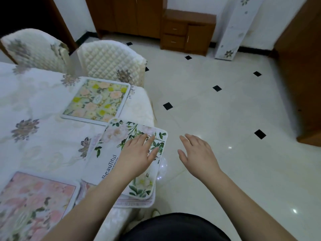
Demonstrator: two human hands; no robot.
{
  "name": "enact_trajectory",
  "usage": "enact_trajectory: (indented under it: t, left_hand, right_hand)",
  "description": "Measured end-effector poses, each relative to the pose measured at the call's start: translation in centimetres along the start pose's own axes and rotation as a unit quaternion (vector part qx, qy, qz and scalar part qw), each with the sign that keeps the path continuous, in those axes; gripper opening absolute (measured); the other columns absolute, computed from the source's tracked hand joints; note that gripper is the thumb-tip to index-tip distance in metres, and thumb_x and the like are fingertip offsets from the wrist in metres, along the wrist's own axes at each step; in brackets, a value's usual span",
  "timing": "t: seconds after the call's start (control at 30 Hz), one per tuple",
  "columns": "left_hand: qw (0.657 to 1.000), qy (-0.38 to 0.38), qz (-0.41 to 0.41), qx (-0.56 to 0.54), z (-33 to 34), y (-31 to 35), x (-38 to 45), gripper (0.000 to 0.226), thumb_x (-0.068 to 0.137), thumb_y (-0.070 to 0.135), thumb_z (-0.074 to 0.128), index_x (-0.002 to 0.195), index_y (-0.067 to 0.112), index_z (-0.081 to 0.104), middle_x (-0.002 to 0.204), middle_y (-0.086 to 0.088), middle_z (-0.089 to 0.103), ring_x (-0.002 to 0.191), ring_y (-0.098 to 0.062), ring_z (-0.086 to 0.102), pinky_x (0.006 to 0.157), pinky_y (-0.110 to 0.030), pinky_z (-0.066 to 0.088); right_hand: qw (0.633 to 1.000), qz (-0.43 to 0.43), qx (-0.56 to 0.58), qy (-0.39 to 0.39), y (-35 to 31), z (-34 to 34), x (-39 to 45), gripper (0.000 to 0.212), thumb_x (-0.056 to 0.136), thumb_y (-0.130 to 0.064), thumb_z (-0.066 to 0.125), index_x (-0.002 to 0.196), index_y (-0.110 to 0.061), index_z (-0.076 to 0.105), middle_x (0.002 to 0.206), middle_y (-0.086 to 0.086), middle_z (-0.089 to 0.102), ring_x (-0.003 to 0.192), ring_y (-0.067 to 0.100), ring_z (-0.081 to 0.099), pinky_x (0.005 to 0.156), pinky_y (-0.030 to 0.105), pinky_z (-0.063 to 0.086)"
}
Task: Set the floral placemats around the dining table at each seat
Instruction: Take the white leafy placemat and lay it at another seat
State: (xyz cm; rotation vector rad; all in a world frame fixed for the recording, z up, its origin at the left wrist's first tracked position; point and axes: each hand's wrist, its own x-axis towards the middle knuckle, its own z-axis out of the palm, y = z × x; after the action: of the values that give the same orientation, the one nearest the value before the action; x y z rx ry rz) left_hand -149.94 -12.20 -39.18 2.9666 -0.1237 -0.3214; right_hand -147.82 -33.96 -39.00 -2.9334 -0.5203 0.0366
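Observation:
A white placemat (111, 146) with green leaves, pale roses and the word "Beautiful" lies at the table's near right corner, its right edge hanging past the table. My left hand (139, 153) rests flat on it with straight fingers. Under it peeks another placemat (137, 203) with a pink patterned border. My right hand (196, 153) hovers open over the floor, just right of the mat, holding nothing. A yellow-and-peach floral placemat (97, 100) lies by the far chair. A pink floral placemat (34, 204) lies at the near left.
The table (34, 101) wears a white floral tablecloth. Two quilted chairs (111, 58) stand at its far side. Beyond the glossy tiled floor (225, 110) are a wooden cabinet (187, 30) and a tall white floral unit (238, 26).

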Motion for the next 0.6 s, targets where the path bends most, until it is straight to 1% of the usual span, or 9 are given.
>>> enact_trajectory:
  t: [0.13, 0.17, 0.27, 0.3, 0.4, 0.5, 0.6]
  left_hand:
    - [0.999, 0.009, -0.029, -0.027, -0.2, -1.2, 0.9, 0.087, 0.081, 0.064, -0.008, 0.156, 0.029, 0.020, 0.162, -0.001, 0.024, 0.149, -0.020, 0.020, 0.118, -0.040, 0.017]
    - [0.999, 0.009, -0.039, -0.031, -0.2, -1.5, 1.2, 0.086, 0.082, 0.064, -0.007, 0.156, 0.029, 0.020, 0.162, -0.001, 0.024, 0.149, -0.021, 0.021, 0.118, -0.040, 0.018]
    - [0.996, 0.007, -0.073, -0.041, 0.4, -2.2, 2.0, 0.085, 0.083, 0.064, -0.006, 0.156, 0.028, 0.021, 0.161, -0.002, 0.025, 0.149, -0.022, 0.021, 0.118, -0.041, 0.018]
    - [0.995, 0.001, -0.085, -0.042, 0.6, -2.4, 2.3, 0.085, 0.083, 0.065, -0.006, 0.156, 0.029, 0.020, 0.162, -0.002, 0.023, 0.149, -0.021, 0.019, 0.118, -0.041, 0.017]
    - [0.991, -0.011, -0.129, -0.036, 1.2, -2.8, 3.1, 0.084, 0.082, 0.065, -0.009, 0.155, 0.031, 0.015, 0.163, -0.001, 0.021, 0.149, -0.020, 0.017, 0.118, -0.039, 0.016]
    - [0.982, -0.013, -0.184, -0.042, 1.0, -3.1, 4.3, 0.082, 0.082, 0.065, -0.007, 0.156, 0.032, 0.012, 0.163, 0.000, 0.019, 0.149, -0.020, 0.018, 0.118, -0.039, 0.016]
    - [0.968, -0.008, -0.246, -0.050, 0.4, -2.7, 5.0, 0.082, 0.083, 0.065, -0.005, 0.156, 0.031, 0.009, 0.164, -0.001, 0.015, 0.150, -0.020, 0.016, 0.119, -0.039, 0.016]
  right_hand:
    - [0.999, -0.043, -0.018, 0.004, -0.5, 0.4, 3.4, 0.047, 0.091, -0.036, 0.059, 0.131, -0.012, 0.057, 0.132, 0.009, 0.060, 0.120, 0.028, 0.058, 0.100, 0.042, 0.045]
    - [0.998, -0.053, -0.019, 0.004, -0.6, 0.5, 4.3, 0.046, 0.091, -0.036, 0.057, 0.130, -0.012, 0.058, 0.130, 0.008, 0.061, 0.118, 0.028, 0.059, 0.098, 0.042, 0.046]
    - [0.996, -0.088, -0.017, -0.017, -1.1, 0.6, 7.2, 0.050, 0.090, -0.041, 0.043, 0.127, -0.013, 0.059, 0.127, 0.008, 0.063, 0.115, 0.026, 0.061, 0.096, 0.042, 0.048]
    - [0.994, -0.106, -0.013, -0.024, -1.2, 0.8, 8.2, 0.050, 0.091, -0.041, 0.043, 0.128, -0.013, 0.059, 0.128, 0.007, 0.062, 0.116, 0.026, 0.060, 0.097, 0.041, 0.047]
    - [0.986, -0.162, -0.003, -0.041, -1.5, 1.7, 11.2, 0.047, 0.092, -0.039, 0.052, 0.132, -0.014, 0.055, 0.131, 0.007, 0.059, 0.120, 0.026, 0.056, 0.100, 0.041, 0.044]
    - [0.974, -0.219, 0.006, -0.059, -1.6, 2.5, 14.6, 0.047, 0.091, -0.039, 0.053, 0.131, -0.014, 0.056, 0.131, 0.006, 0.060, 0.119, 0.026, 0.057, 0.100, 0.041, 0.045]
    - [0.958, -0.272, 0.018, -0.092, -2.1, 3.0, 17.7, 0.049, 0.089, -0.037, 0.059, 0.132, -0.013, 0.057, 0.133, 0.008, 0.059, 0.120, 0.028, 0.057, 0.100, 0.042, 0.044]
